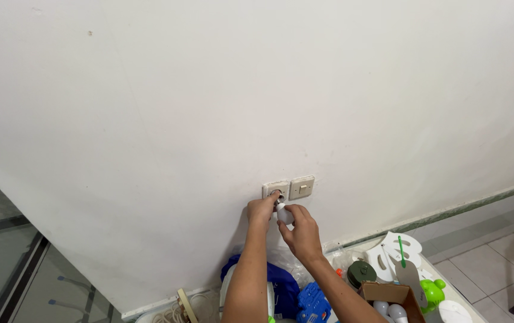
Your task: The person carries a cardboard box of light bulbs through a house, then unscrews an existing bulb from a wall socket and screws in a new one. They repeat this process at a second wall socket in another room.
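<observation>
A white wall socket plate (268, 189) sits low on the white wall, with a cream light switch (302, 187) right beside it. My left hand (261, 210) reaches up to the socket, fingers pinched on a small metal-based fitting at its centre. My right hand (300, 230) is just below and to the right, wrapped around a small white bulb (284, 213) that points up toward the socket. Both forearms rise from the bottom of the view.
Below the hands lies clutter: a blue bag (281, 281), a blue plastic item (314, 302), a coil of pale cord (176, 312), a cardboard box (396, 294) with white bulbs, a dark green round can (362, 272), white fan parts (400, 248), a green toy (432, 292).
</observation>
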